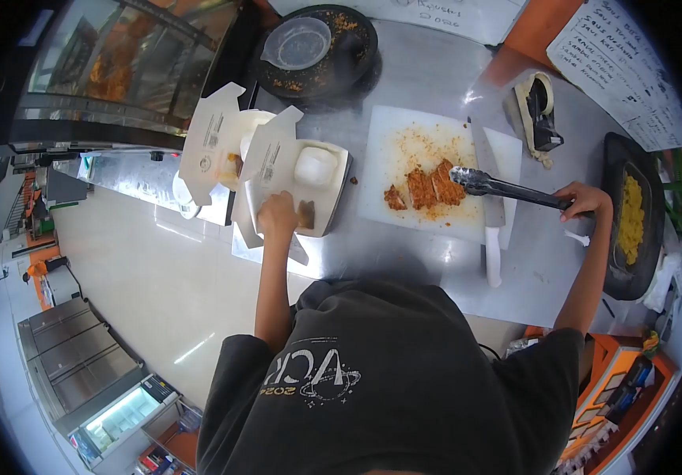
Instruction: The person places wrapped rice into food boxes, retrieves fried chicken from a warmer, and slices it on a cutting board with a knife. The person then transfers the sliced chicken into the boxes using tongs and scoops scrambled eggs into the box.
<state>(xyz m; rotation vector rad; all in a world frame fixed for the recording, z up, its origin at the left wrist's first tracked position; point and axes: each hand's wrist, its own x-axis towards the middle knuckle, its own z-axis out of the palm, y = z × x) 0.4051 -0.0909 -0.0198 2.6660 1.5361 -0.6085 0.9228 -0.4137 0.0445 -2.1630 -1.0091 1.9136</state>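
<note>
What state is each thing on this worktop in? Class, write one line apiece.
Right box: open, holding a white mound
Left box: open, partly filled
Breaded food: cut into pieces
Cutting board: strewn with crumbs
Knife: lying flat, handle off the board
Tongs: held in the right hand
Black tray: holding yellow food
Round black pan: crumb-covered

Tape dispenser (545, 119) on steel counter (428, 59), near handwritten sheet (611, 67). Glass-fronted display cabinet (123, 63) far left; lit glass-fronted fridge (123, 413) beyond, across tiled floor (143, 261).
</note>
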